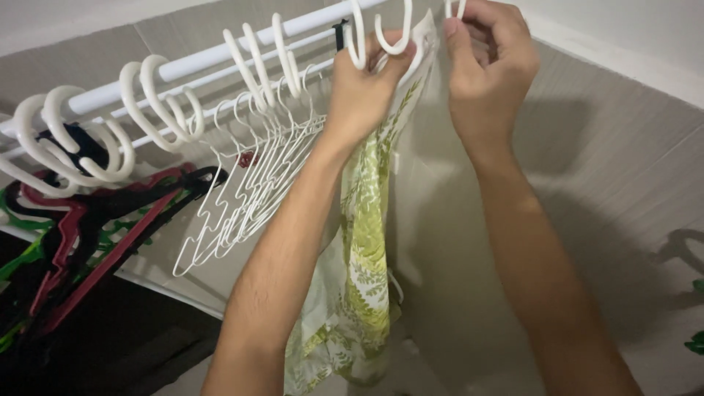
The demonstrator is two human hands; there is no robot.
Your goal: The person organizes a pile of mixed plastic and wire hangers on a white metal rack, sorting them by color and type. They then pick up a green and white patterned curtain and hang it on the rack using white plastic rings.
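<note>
A white rail (198, 62) runs across the top of the view, lined with white curved hooks (158, 103). From its right end hangs a white cloth with a green leaf print (367, 249), draping down between my arms. My left hand (363, 88) grips the cloth's top edge right at a white hook (389, 40). My right hand (488, 62) pinches the cloth's upper corner next to another hook at the top edge of the view.
Several empty white wire hangers (249, 187) dangle left of my left arm. Further left hang red, black and green plastic hangers (88, 235). A grey ribbed wall (623, 183) stands behind, with a green leaf (697, 341) at the right edge.
</note>
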